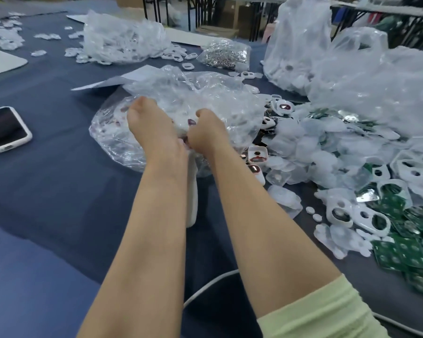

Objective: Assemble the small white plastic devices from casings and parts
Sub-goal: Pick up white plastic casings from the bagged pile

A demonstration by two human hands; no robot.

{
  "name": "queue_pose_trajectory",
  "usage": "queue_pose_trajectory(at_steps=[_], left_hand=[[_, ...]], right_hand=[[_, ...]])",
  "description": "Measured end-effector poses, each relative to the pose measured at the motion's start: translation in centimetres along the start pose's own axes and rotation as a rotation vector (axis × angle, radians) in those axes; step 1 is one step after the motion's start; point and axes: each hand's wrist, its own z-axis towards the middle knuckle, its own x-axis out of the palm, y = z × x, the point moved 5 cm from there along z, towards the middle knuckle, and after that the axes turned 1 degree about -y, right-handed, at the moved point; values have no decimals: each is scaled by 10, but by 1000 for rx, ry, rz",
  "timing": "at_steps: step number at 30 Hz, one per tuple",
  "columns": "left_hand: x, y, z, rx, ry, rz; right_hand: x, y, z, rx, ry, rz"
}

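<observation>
Blue cloth (pixel 59 179); L hand (pixel 149 128), R hand (pixel 205 132) grip on clear bag (pixel 205 98)

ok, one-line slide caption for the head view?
The left hand and right hand grip a clear plastic bag on the blue table; white casings and green boards piled right, phone left.

Bright, even light fell from overhead, leaving only faint, soft shadows on the blue desk (pixel 59 179), while white glare glinted off the crinkled clear bag (pixel 205 93). The wide lens bowed the edges, the far background smeared out of focus, and the left hand (pixel 147 128) and right hand (pixel 205 135) looked slightly soft.
</observation>
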Motion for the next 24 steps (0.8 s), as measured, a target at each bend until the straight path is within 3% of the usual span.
queue_pose_trajectory(at_steps=[3, 7, 10, 15, 19, 24], left_hand=[[14, 3, -11, 82, 44, -35], [40, 16, -40, 124, 205, -25], [63, 33, -68, 50, 370, -66], [101, 70, -112, -61, 571, -10], [113, 107, -141, -187, 640, 34], [113, 136, -148, -244, 646, 96]], right_hand=[[-25, -7, -4, -45, -61, -127], [-87, -25, -19, -70, -197, 141], [-144, -59, -42, -48, -382, 127], [-172, -115, -78, 143, -224, -59], [-173, -134, -101, 196, -47, -213], [-203, -153, -121, 232, -173, -327]])
